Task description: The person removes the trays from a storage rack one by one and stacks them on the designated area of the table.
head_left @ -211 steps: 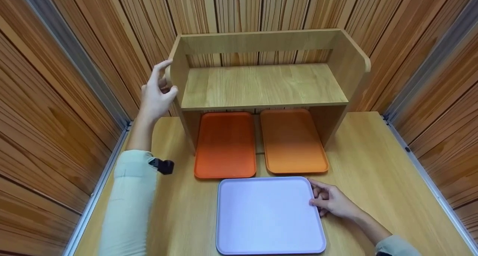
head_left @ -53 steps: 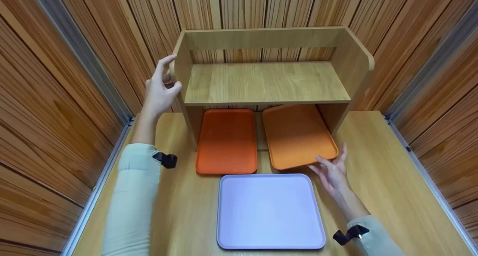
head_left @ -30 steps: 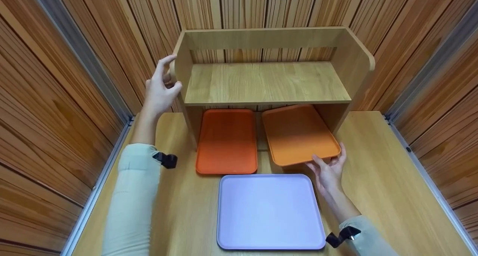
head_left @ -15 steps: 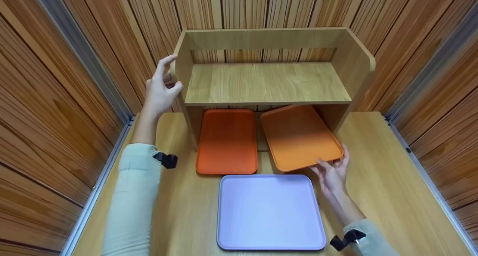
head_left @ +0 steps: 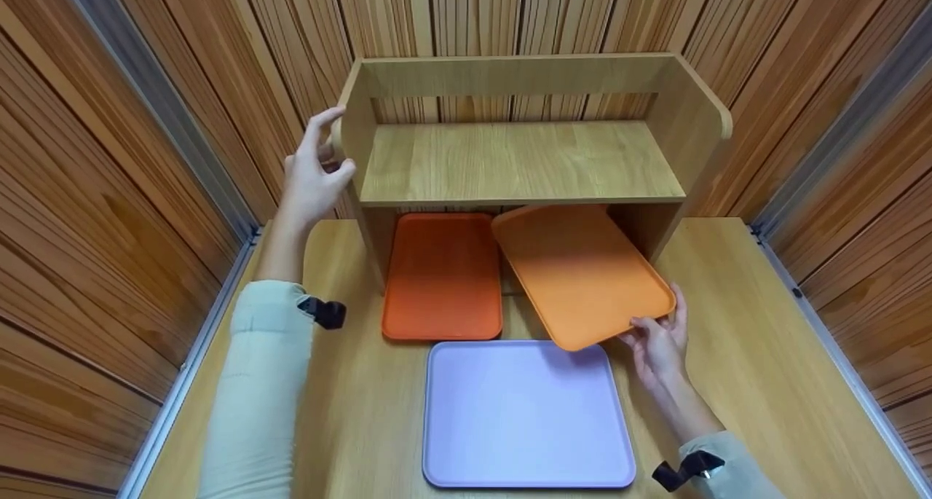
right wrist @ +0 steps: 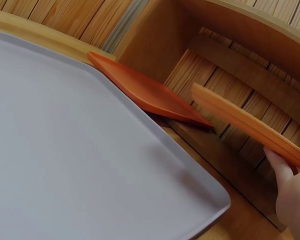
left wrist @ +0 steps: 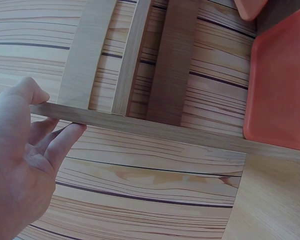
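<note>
My left hand (head_left: 312,171) grips the front edge of the left side panel of a wooden shelf (head_left: 520,160); in the left wrist view the thumb and fingers (left wrist: 65,145) lie on either side of that panel. My right hand (head_left: 662,350) pinches the near right corner of an orange tray (head_left: 582,273), thumb on top and fingers beneath. The tray is raised and turned at a slant, its far end under the shelf board. To its left a red-orange tray (head_left: 443,277) lies half under the shelf. In front lies a lavender tray (head_left: 528,419), overlapped by the orange tray's near corner.
The shelf stands on a wooden table (head_left: 764,353) against a wood-panelled back wall (head_left: 473,11). Panelled side walls with metal rails (head_left: 837,339) close in the left and right. The right wrist view shows the orange tray apart from the lavender one.
My right hand first let go of the lavender tray and took hold of the orange one. That tray has since been lifted, turned and drawn nearer. My left hand kept its grip on the shelf.
</note>
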Demonstrator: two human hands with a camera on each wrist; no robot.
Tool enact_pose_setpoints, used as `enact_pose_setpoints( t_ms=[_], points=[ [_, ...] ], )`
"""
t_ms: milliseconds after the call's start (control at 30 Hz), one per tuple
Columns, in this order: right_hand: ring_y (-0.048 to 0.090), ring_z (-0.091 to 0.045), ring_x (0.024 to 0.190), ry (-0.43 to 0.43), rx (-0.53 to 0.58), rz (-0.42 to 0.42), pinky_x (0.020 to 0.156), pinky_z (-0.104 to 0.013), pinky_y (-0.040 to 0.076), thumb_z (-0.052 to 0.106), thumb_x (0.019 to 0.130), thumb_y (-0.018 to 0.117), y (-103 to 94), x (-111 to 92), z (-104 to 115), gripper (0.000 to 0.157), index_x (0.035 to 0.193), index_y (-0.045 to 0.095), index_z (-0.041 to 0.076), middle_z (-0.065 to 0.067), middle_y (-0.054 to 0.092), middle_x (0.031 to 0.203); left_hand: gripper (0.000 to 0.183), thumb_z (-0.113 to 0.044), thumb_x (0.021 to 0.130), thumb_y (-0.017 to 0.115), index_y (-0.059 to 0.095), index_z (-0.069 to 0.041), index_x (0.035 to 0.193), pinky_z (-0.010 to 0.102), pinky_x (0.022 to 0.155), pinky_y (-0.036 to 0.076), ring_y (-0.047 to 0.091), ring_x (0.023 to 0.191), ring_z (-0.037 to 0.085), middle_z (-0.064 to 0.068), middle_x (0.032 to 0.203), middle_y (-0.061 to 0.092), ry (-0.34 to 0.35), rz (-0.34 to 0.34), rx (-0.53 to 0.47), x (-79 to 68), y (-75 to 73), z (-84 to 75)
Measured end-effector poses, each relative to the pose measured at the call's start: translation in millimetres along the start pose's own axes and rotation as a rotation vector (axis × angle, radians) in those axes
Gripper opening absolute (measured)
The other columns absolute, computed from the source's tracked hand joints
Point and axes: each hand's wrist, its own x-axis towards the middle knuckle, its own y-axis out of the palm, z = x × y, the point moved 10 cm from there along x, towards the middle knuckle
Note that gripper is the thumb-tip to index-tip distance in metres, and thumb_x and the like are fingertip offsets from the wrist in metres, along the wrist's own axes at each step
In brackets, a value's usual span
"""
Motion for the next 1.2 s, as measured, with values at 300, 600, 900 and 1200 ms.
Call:
enact_pose_setpoints(
  t_ms=[300,600,900,1200],
  points=[
    [0.068,-0.012,0.085,-0.009,-0.016,0.046,0.066,-0.030,0.068,-0.021,0.105,0.039,-2.4,-1,3,0.098,0.181,0.016,0.038,-0.001,0.049,0.145,0.073,-0.003,0.105,0.058,0.045,-0.030,0.170,0.053,0.110,0.063,0.070,0.144,0.035,0.024,0.165,0.060,-0.002,0.002,-0.004,-0.5,0.8,0.8],
    [0.073,-0.014,0.082,0.024,-0.028,0.047,0.065,-0.032,0.069,-0.015,0.109,0.048,-5.0,-2,6,0.090,0.179,0.025,0.036,0.002,0.068,0.128,0.071,-0.003,0.106,0.057,0.045,-0.032,0.170,0.055,0.113,0.062,0.069,0.146,0.035,0.022,0.168,0.057,-0.004,0.002,0.003,-0.1,0.0,-1.0],
    [0.074,-0.010,0.086,0.054,-0.085,0.052,0.064,-0.025,0.065,-0.006,0.112,0.053,-5.2,-1,9,0.086,0.181,0.022,0.035,0.005,0.068,0.131,0.071,-0.003,0.106,0.058,0.045,-0.032,0.170,0.059,0.116,0.060,0.066,0.149,0.040,0.023,0.171,0.053,-0.011,-0.001,-0.007,0.3,-1.1,0.2],
    [0.071,-0.007,0.077,0.062,-0.138,0.105,0.058,-0.022,0.060,0.000,0.115,0.051,-3.2,3,9,0.074,0.177,0.024,0.030,0.006,0.075,0.111,0.071,-0.003,0.104,0.058,0.046,-0.029,0.170,0.037,0.106,0.063,0.071,0.142,0.033,0.020,0.164,0.062,0.010,-0.002,-0.013,0.5,-0.8,-0.2]
  ],
)
